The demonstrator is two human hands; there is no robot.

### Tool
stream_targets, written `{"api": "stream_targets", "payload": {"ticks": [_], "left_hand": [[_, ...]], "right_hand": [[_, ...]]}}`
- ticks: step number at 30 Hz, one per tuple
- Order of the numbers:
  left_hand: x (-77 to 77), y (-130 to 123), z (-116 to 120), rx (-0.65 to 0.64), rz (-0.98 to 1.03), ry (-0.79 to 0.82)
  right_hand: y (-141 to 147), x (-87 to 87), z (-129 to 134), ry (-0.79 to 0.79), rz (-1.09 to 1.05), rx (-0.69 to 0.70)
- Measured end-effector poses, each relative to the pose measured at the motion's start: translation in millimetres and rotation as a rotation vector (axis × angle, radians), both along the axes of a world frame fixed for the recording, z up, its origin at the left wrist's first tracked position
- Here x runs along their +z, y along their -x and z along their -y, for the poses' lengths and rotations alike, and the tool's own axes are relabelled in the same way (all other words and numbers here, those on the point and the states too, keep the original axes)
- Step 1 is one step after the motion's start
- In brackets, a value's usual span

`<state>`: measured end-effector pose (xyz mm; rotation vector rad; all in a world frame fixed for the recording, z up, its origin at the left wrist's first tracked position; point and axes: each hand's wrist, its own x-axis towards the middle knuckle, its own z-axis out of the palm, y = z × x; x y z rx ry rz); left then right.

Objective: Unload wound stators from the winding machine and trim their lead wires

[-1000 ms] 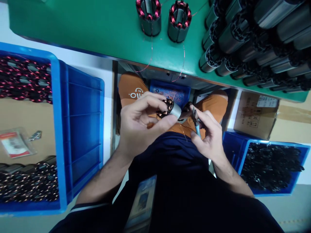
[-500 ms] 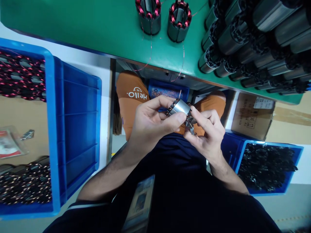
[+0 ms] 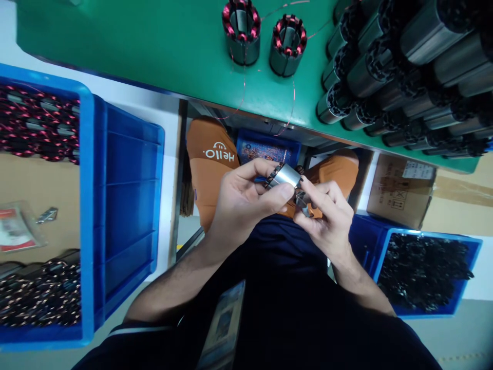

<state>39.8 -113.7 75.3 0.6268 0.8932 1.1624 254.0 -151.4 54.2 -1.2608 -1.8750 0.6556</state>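
My left hand (image 3: 252, 198) is closed around a motor stator (image 3: 285, 176), a short silvery cylinder with black slotted ends, held tilted above my lap. A thin copper-coloured wire stands up from it. My right hand (image 3: 327, 213) is at the stator's right end, its index fingertip touching the rim. Between the right thumb and fingers sits a small dark, shiny metal piece (image 3: 303, 203), close against the stator; its kind is partly hidden. Two upright stators with red windings, a left one (image 3: 245, 49) and a right one (image 3: 285, 60), stand on the green table (image 3: 154, 56), wires trailing.
Many stators (image 3: 370, 77) are stacked at the table's right. A blue crate (image 3: 88, 221) with wound stators is on the left. To the right are a blue bin (image 3: 419, 312) of black parts and a cardboard box (image 3: 400, 190). A blue tray (image 3: 295, 149) with wire scraps lies beyond my hands.
The view has shifted slightly, so the table and crates appear a little lower. Both hands keep their grip; the right hand and the dark metal piece have barely moved against the stator.
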Motion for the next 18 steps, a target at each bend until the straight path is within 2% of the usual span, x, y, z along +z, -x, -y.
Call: {"api": "stream_targets", "payload": {"ticks": [6,9,12,14,18], "left_hand": [[-9.5,2.2,-0.1,0.153,-0.052,0.055],[-8.7,33.6,3.7,0.213,-0.152,0.017],[-0.9,105.3,22.2,0.283,-0.406,-0.107],[10.0,171.0,45.8,0.361,-0.662,-0.177],[34.8,303.3,104.7,0.462,-1.169,-0.179]], "right_hand": [[3.7,3.3,-1.5,0.112,0.069,-0.013],[-4.9,-1.5,-6.7,0.216,0.167,-0.016],[-21.7,-13.8,-13.5,0.221,0.237,0.044],[-32.1,-26.2,-18.3,0.174,0.208,0.087],[-39.2,-51.9,-25.8,0.251,0.267,0.091]]}}
